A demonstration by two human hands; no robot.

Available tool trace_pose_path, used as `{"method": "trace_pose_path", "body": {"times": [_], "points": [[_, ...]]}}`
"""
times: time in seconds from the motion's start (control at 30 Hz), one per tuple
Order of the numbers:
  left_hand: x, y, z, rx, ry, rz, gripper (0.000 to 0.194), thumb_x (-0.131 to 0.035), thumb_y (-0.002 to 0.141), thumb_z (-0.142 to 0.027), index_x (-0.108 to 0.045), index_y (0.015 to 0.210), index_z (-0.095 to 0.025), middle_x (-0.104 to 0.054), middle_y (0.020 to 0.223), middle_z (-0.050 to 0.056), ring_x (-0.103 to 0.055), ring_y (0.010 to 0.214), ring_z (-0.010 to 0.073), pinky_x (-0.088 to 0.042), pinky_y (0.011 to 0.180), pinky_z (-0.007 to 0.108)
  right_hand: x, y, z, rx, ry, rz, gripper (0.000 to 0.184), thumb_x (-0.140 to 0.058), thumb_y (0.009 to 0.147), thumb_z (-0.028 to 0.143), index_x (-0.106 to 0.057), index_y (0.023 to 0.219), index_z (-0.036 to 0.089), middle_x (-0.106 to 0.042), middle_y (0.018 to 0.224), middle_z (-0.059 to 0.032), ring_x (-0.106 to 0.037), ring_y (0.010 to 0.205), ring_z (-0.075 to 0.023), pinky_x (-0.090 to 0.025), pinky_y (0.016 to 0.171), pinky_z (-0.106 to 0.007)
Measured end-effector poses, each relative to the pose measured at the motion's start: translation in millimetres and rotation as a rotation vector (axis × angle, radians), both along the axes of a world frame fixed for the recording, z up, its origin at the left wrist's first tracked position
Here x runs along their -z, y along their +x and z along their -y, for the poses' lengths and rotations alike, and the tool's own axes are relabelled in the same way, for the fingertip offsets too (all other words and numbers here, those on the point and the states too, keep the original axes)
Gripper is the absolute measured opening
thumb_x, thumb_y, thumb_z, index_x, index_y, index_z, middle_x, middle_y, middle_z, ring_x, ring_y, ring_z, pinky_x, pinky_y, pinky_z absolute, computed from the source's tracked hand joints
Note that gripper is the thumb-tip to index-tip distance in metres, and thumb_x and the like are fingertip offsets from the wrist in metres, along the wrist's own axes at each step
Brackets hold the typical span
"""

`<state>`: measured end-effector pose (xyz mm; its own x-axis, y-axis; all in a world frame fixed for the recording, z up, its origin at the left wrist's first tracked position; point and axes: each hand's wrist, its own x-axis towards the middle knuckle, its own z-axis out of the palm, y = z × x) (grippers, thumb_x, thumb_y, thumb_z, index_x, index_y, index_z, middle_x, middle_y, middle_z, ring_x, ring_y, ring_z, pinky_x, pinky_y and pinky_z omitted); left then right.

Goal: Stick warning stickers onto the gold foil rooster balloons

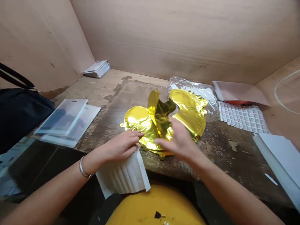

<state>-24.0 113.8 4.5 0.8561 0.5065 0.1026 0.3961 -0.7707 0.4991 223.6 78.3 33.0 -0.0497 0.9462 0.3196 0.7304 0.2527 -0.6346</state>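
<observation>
A crumpled gold foil balloon [187, 109] lies in the middle of the worn wooden table [234, 156]. My left hand [122, 145] rests flat, fingers stretched, on its near left edge and on a stack of white paper sheets [124, 175] that hangs over the table's front. My right hand [179, 139] hovers over the foil's centre with its fingers apart, touching the folded middle part. A bracelet sits on my left wrist.
Clear plastic sleeves [67, 120] lie at the left, beside a black bag [18, 112]. A white stack [97, 68] sits in the far corner. At the right are a plastic bag [199, 89], a sticker sheet [243, 117] and white sheets [281, 156]. Wooden walls enclose the table.
</observation>
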Motion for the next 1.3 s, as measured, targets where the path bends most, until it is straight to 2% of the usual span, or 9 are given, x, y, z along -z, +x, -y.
{"method": "trace_pose_path", "body": {"times": [0.1,0.3,0.5,0.67,0.77,0.9,1.0,1.13,1.3], "points": [[0.4,-1,1,-0.017,-0.012,0.011,0.021,-0.043,0.090,-0.018,-0.064,0.091,-0.018,-0.059,0.131,0.012,-0.054,0.122,0.0242,-0.042,0.105,0.042,10.0,-4,14,-0.064,-0.029,0.185,0.015,-0.063,0.077,0.030,-0.067,0.083,0.017,-0.068,0.105,-0.0143,-0.056,0.108,-0.0290,-0.043,0.095,-0.045],[7.4,-6,-1,-0.041,-0.058,-0.008,0.019,-0.046,0.089,-0.021,-0.064,0.094,-0.021,-0.057,0.136,0.006,-0.050,0.128,0.0240,-0.038,0.110,0.042,2.2,78,-51,0.370,-0.129,0.180,0.030,-0.041,0.088,0.033,-0.064,0.087,0.013,-0.065,0.072,-0.0035,-0.057,0.065,-0.0152,-0.044,0.057,-0.025],[8.2,-7,-1,-0.047,-0.066,-0.064,0.023,-0.044,0.090,-0.023,-0.065,0.101,-0.022,-0.052,0.141,0.006,-0.047,0.131,0.0244,-0.034,0.113,0.045,9.5,160,-78,0.720,-0.276,0.344,0.016,-0.057,0.076,0.022,-0.066,0.070,0.010,-0.063,0.066,-0.0109,-0.058,0.068,-0.0227,-0.042,0.064,-0.032],[5.3,-5,0,-0.057,-0.056,-0.067,0.023,-0.044,0.090,-0.022,-0.065,0.100,-0.022,-0.054,0.140,0.005,-0.048,0.130,0.0237,-0.034,0.113,0.043,12.4,133,-61,0.683,-0.159,0.470,0.042,-0.054,0.084,0.024,-0.057,0.122,0.007,-0.055,0.125,-0.0231,-0.049,0.116,-0.0313,-0.040,0.094,-0.042],[1.3,-3,-3,-0.047,-0.055,-0.095,0.024,-0.044,0.089,-0.022,-0.066,0.097,-0.022,-0.054,0.140,0.006,-0.049,0.130,0.0240,-0.037,0.111,0.042,5.6,113,-54,0.454,-0.162,0.505,0.034,-0.064,0.079,0.032,-0.066,0.111,0.019,-0.060,0.123,-0.0122,-0.049,0.118,-0.0275,-0.039,0.100,-0.039],[-18.3,-5,1,-0.031,-0.089,-0.092,0.021,-0.045,0.088,-0.025,-0.066,0.090,-0.022,-0.058,0.135,0.007,-0.053,0.126,0.0265,-0.040,0.108,0.043,-17.1,96,-26,0.375,-0.150,0.501,0.027,-0.063,0.081,0.027,-0.070,0.101,0.012,-0.062,0.119,-0.0186,-0.049,0.120,-0.0321,-0.034,0.105,-0.048],[-46.5,2,21,-0.204,-0.219,0.135,0.018,-0.048,0.089,-0.033,-0.061,0.087,-0.020,-0.061,0.131,0.009,-0.059,0.117,0.0272,-0.047,0.098,0.038,-34.4,71,26,0.157,-0.024,0.235,0.049,-0.053,0.089,0.042,-0.054,0.130,0.015,-0.056,0.133,-0.0147,-0.047,0.126,-0.0254,-0.035,0.107,-0.043],[-71.1,44,61,-0.488,-0.554,0.588,0.022,-0.053,0.090,-0.040,-0.056,0.094,-0.019,-0.065,0.125,0.011,-0.068,0.096,0.0240,-0.055,0.076,0.031,-28.8,18,93,-0.321,-0.143,-0.315,0.095,-0.069,0.073,0.052,-0.022,0.150,0.023,-0.055,0.135,-0.0113,-0.060,0.111,-0.0227,-0.051,0.091,-0.036],[-45.5,109,93,-0.586,-0.600,0.910,0.028,-0.054,0.090,-0.039,-0.051,0.112,-0.021,-0.060,0.130,0.010,-0.058,0.118,0.0255,-0.049,0.094,0.038,-10.7,5,106,0.051,-0.050,-0.717,0.033,-0.049,0.086,0.028,-0.061,0.116,0.020,-0.068,0.087,-0.0026,-0.064,0.078,-0.0162,-0.054,0.070,-0.027]]}}
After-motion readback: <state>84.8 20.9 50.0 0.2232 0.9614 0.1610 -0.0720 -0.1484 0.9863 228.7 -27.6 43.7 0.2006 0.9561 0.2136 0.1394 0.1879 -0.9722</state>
